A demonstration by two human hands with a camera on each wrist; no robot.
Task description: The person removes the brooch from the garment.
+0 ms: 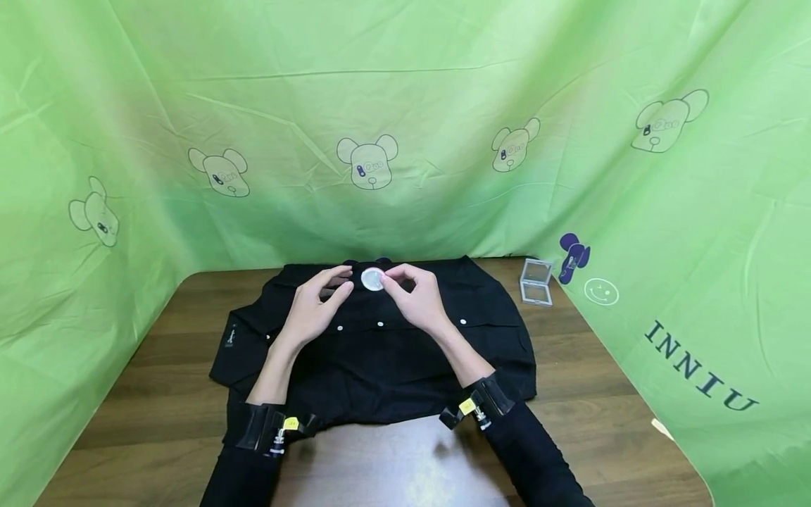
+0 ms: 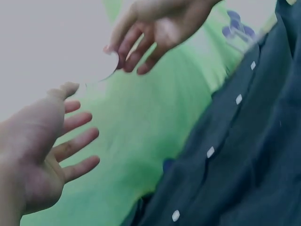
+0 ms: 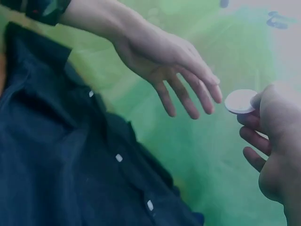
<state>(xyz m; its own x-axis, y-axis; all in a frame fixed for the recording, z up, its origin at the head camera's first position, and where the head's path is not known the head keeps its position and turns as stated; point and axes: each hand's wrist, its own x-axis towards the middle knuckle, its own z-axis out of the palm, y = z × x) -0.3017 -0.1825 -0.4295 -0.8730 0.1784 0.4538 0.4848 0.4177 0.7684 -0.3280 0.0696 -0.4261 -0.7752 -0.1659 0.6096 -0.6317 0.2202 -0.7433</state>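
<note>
Between thumb and fingers, my right hand (image 1: 418, 299) pinches a small, flat, round white disc (image 1: 372, 279). It is held up above the black shirt (image 1: 380, 373), and its pale face shows in the right wrist view too, where the disc (image 3: 241, 101) has a thin darker rim. My left hand (image 1: 315, 306) is just to the left of the disc, its fingers loosely spread and touching nothing; a small gap separates its fingertips from the disc. The shirt lies spread on the table, with a row of white buttons (image 3: 119, 158) along it.
A small clear hinged case (image 1: 536, 283) stands unfolded at the table's back right. The wooden table (image 1: 589, 422) is enclosed at the back and sides by green cloth (image 1: 285, 84) printed with bear heads. A small white piece (image 1: 662, 429) lies by the right edge.
</note>
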